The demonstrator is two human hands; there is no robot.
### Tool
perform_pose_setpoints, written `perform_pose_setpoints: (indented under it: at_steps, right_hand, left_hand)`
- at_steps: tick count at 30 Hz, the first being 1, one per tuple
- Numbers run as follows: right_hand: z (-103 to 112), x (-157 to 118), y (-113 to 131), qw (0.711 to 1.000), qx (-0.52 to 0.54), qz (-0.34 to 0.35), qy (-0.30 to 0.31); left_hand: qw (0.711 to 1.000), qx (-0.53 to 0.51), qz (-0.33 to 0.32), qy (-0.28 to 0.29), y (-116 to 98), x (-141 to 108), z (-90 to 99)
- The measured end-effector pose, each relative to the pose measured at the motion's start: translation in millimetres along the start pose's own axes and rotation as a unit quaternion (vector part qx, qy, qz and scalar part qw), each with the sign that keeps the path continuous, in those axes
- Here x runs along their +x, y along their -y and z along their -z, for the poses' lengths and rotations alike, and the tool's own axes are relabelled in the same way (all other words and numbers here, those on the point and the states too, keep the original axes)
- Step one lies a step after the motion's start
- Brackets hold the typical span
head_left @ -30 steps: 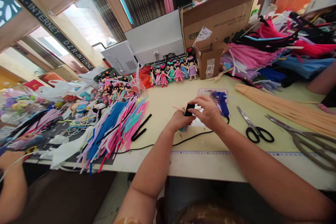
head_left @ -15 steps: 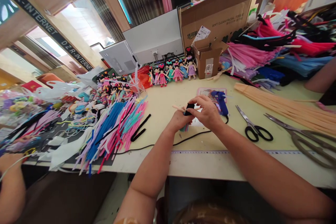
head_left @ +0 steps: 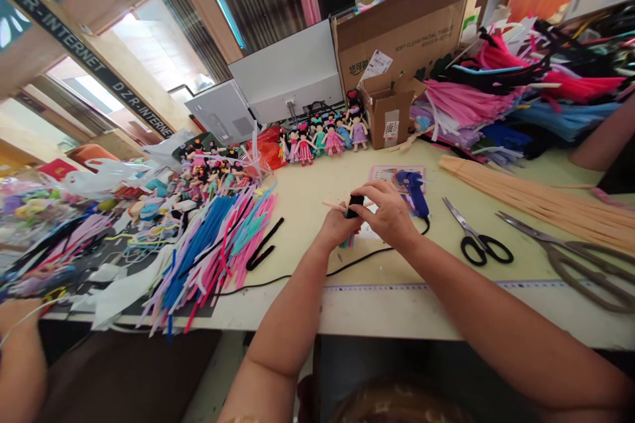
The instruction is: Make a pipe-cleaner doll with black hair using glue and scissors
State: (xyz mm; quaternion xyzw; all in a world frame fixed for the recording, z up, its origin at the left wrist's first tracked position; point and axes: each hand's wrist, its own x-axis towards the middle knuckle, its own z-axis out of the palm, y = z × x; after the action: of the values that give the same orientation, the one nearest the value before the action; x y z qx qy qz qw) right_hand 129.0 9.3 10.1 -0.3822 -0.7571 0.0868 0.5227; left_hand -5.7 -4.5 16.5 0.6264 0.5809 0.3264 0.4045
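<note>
A small pipe-cleaner doll point(head_left: 355, 206) with a black head, pale arms and a teal lower part is between my two hands above the table. My left hand point(head_left: 338, 226) is closed around its body, hiding most of it. The thumb and fingers of my right hand point(head_left: 389, 210) pinch the black head from the right. Just behind my right hand lies a blue glue gun point(head_left: 415, 193) on a printed card point(head_left: 387, 174). A bent black pipe cleaner point(head_left: 262, 248) rests on the table to the left.
Scissors with black handles point(head_left: 477, 238) and larger shears point(head_left: 570, 254) lie at right, near beige pipe cleaners point(head_left: 526, 192). Colored pipe cleaners point(head_left: 213, 238) are heaped at left. Finished dolls point(head_left: 330, 135) stand behind, beside a cardboard box point(head_left: 389, 112). A black cord point(head_left: 307, 274) crosses the table. Another person's hand point(head_left: 20, 317) is far left.
The view has shifted slightly. My right fingers still pinch the doll's black head, which looks a little more upright. My left hand keeps its hold.
</note>
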Motion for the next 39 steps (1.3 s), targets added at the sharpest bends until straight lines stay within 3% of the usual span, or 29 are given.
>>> perform_pose_setpoints:
  at_steps: [14, 24, 39]
  right_hand:
    - [2, -1, 1, 0.999, -0.027, 0.008, 0.020]
    - [1, -1, -2, 0.999, -0.046, 0.006, 0.020]
    - [15, 7, -14, 0.979, -0.097, 0.058, 0.167]
  left_hand:
    - [1.000, 0.013, -0.009, -0.026, 14, 6, -1.2]
    - [0.999, -0.018, 0.025, -0.017, 8, 4, -3.1]
    - [0.974, -0.178, 0.073, 0.122, 21, 7, 4.5]
